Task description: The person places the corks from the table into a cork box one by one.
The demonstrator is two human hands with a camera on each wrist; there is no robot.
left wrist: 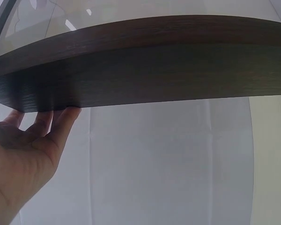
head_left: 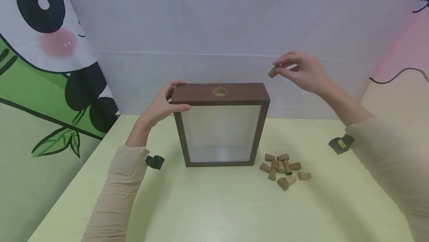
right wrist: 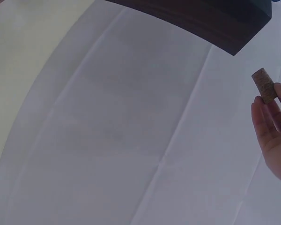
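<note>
Loose brown corks lie on the near pale table, right of the upright dark wooden glass-fronted box. Left hand grips its top-left corner; right hand pinches one cork above right.

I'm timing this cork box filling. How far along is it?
Barely started: the shadow box looks empty behind its glass. In hand: the right hand pinches one cork up beside the top hole, while the left hand steadies the frame. Left: the corks in the pile on the table.
</note>
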